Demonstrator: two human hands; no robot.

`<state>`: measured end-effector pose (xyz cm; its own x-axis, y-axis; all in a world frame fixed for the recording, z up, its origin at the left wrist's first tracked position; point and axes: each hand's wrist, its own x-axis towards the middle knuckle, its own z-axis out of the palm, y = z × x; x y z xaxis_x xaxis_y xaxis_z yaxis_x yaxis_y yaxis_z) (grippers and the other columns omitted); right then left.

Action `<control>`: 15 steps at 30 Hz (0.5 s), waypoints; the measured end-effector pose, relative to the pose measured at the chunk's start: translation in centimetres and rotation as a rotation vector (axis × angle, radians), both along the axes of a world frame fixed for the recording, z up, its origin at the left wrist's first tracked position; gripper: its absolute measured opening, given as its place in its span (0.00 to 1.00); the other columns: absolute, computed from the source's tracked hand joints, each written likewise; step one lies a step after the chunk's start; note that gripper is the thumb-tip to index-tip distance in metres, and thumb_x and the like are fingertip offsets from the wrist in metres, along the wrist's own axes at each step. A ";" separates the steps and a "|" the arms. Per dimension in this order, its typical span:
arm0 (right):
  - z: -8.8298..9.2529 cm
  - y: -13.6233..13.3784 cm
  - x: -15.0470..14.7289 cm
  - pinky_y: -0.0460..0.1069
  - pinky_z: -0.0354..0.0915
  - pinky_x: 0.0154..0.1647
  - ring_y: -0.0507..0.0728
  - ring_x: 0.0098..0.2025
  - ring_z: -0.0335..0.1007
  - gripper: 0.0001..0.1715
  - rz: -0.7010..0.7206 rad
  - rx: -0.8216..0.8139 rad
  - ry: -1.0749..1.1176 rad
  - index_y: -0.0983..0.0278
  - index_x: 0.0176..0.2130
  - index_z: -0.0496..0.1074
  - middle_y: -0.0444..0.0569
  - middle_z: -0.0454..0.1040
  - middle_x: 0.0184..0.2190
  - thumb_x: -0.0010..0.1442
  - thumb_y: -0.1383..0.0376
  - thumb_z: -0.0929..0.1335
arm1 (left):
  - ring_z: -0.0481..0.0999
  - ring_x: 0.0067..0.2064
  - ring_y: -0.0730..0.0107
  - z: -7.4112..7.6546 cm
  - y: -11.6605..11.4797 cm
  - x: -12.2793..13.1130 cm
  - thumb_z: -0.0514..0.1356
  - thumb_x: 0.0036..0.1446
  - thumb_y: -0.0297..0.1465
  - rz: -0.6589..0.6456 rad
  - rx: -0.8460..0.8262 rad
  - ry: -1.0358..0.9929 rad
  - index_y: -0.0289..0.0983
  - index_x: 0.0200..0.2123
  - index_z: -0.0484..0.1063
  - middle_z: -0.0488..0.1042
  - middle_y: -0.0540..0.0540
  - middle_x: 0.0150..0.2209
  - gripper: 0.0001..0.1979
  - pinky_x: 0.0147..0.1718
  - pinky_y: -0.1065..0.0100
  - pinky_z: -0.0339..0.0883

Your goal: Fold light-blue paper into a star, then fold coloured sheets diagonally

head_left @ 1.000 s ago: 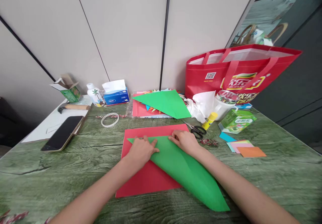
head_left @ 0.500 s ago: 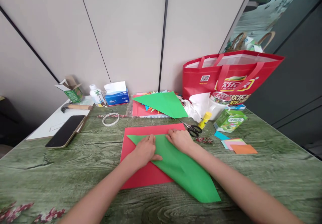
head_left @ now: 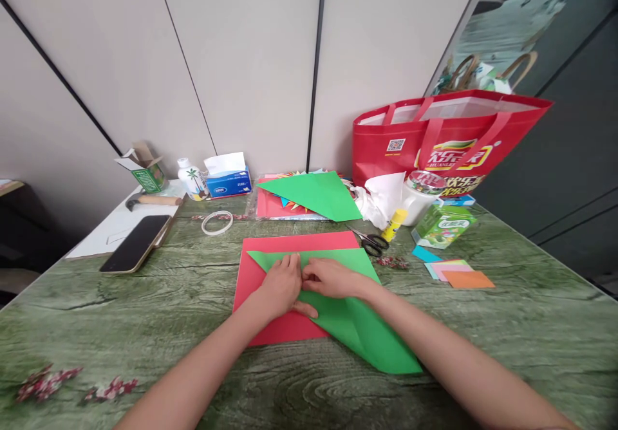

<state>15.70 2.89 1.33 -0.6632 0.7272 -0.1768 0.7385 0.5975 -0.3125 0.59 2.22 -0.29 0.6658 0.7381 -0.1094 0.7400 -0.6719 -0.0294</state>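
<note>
A folded sheet of green paper [head_left: 340, 314] lies slantwise over a red sheet [head_left: 248, 298], its lower right end reaching past the red onto the table. My left hand [head_left: 282, 288] presses down on the green paper, fingers stretched forward and thumb spread near its lower edge. Right beside it, my right hand [head_left: 333, 277] rests on the same paper with curled fingers, thumb and fingertips pinched together by the left fingers. The paper at those fingertips is partly hidden. Black-handled scissors [head_left: 374, 244] lie just beyond the red sheet's upper right corner.
Behind are another green sheet [head_left: 313, 192] on a stack, a tissue pack [head_left: 229, 182], a bottle [head_left: 190, 179] and a tape roll [head_left: 217, 223]. A phone [head_left: 138, 243] and hammer [head_left: 157, 200] lie left. Right stand a glue stick [head_left: 394, 226], green carton [head_left: 444, 225] and red bag [head_left: 386, 153].
My right hand has slid left along the green paper, from near its upper edge to beside my left hand, its fingers now more curled. My left hand stays about where it was.
</note>
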 end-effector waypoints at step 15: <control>-0.4 -5.0 0.4 0.47 0.55 0.41 0.55 0.37 0.66 0.12 -0.067 -0.029 0.098 0.65 0.33 0.74 0.50 0.74 0.31 0.59 0.68 0.61 | 0.52 0.60 0.44 2.5 1.3 -0.4 0.56 0.38 0.56 0.033 -0.394 0.100 0.23 0.60 0.41 0.50 0.24 0.59 0.56 0.51 0.61 0.52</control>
<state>16.13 -2.15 0.88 -0.6287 0.7659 -0.1348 0.7412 0.5376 -0.4019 0.22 3.50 2.20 0.6142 0.6473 -0.4513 0.7679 -0.6221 0.1527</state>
